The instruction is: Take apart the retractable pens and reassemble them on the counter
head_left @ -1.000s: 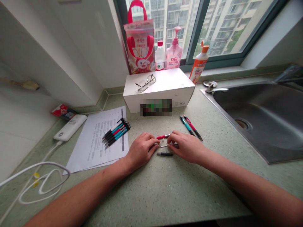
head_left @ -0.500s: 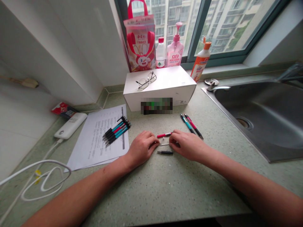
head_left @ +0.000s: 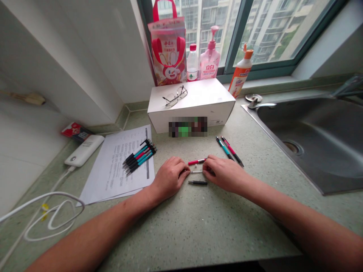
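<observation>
Between my hands is a thin, pale pen refill, one end pinched by each hand. My left hand has its fingertips closed on the left end. The fingers of my right hand are closed on the other end and hide it. Just behind the refill lies a red pen barrel, its right end partly covered by my right hand. A tiny pale piece sits between barrel and refill. Nearer me is a black pen grip section with a pointed tip, flat on the counter.
Several pens lie on printed sheets at left. A teal pen and a red pen rest right of centre. Behind stands a white box with glasses. A steel sink is at right, a power bank left.
My left fingertips have shifted very slightly left along the refill, and a little more of it shows between the hands. The other things have not moved.
</observation>
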The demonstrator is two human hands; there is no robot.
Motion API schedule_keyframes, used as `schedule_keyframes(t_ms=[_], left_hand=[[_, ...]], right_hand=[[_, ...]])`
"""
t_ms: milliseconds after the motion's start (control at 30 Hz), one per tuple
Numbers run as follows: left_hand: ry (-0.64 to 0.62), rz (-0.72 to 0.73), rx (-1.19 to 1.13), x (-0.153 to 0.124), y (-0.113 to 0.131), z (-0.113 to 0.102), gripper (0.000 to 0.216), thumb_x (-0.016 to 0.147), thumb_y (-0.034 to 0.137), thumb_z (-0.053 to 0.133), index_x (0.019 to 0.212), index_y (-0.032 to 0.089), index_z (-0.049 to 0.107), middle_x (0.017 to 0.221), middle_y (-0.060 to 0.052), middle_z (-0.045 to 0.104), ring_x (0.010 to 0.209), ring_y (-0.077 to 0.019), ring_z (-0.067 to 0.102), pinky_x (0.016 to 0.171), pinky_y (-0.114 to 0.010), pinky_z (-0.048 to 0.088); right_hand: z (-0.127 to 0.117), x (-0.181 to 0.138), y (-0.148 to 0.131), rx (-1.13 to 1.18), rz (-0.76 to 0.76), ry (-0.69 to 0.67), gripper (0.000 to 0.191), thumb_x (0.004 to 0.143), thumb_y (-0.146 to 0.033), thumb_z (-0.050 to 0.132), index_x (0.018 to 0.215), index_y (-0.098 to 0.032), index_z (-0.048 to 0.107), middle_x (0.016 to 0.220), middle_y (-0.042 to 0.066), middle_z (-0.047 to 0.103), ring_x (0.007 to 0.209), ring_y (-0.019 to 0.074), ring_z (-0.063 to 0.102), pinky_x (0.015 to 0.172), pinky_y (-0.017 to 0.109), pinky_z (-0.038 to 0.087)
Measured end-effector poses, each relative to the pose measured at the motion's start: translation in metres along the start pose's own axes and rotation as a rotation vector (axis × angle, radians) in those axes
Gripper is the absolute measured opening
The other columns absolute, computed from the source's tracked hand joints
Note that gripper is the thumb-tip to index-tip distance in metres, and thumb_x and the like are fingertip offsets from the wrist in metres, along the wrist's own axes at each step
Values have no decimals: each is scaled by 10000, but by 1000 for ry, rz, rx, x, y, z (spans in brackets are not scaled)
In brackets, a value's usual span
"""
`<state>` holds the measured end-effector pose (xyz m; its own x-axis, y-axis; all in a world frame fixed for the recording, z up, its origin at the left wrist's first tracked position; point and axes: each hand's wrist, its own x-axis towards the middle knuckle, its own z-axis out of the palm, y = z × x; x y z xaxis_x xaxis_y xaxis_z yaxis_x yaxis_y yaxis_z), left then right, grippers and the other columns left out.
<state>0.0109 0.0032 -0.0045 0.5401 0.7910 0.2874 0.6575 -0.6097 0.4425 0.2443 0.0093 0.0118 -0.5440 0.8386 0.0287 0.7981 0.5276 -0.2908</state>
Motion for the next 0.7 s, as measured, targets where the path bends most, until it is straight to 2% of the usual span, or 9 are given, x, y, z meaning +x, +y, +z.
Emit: schedule_keyframes(t_ms=[233, 400, 467, 600, 700], left_hand=[[-4, 25, 23, 0, 1, 3, 113, 960, 212, 586, 899, 169, 672, 895, -69, 660, 875, -218, 589, 796, -370, 486], [8, 34, 14, -1, 0, 3, 109, 954, 225, 595, 905, 175, 680, 896, -66, 660, 872, -218, 588, 801, -375, 492], [47, 42, 7, 1, 0, 3, 120, 959, 249, 599, 993, 179, 691, 936, -71, 662, 900, -224, 588, 817, -382, 498], [99, 94, 44, 7, 1, 4, 278, 982, 259, 573, 1242, 198, 650, 1024, -84, 662, 949, -231, 580, 847, -388, 512], [78, 122, 99, 12, 0, 7, 296, 990, 228, 553, 1268, 202, 652, 1020, -86, 664, 930, -227, 575, 833, -382, 514]], right_hand=[[9, 4, -15, -20, 21, 38, 176, 949, -249, 530, 881, -176, 674, 901, 61, 668, 663, 151, 600, 589, 305, 378], [7, 3, -14, 36, -10, 58, 145, 944, -244, 552, 871, -185, 663, 892, 45, 662, 681, 148, 605, 601, 293, 375], [4, 1, -10, 54, -12, 94, 156, 954, -276, 552, 889, -186, 663, 895, 43, 661, 683, 147, 607, 605, 291, 377], [1, 1, -6, 26, -1, 217, 262, 1007, -332, 475, 966, -179, 684, 939, 66, 664, 693, 150, 614, 606, 292, 385], [2, 3, -5, -32, 14, 256, 289, 1023, -296, 443, 1120, -181, 689, 1032, 87, 670, 737, 160, 634, 610, 293, 389]])
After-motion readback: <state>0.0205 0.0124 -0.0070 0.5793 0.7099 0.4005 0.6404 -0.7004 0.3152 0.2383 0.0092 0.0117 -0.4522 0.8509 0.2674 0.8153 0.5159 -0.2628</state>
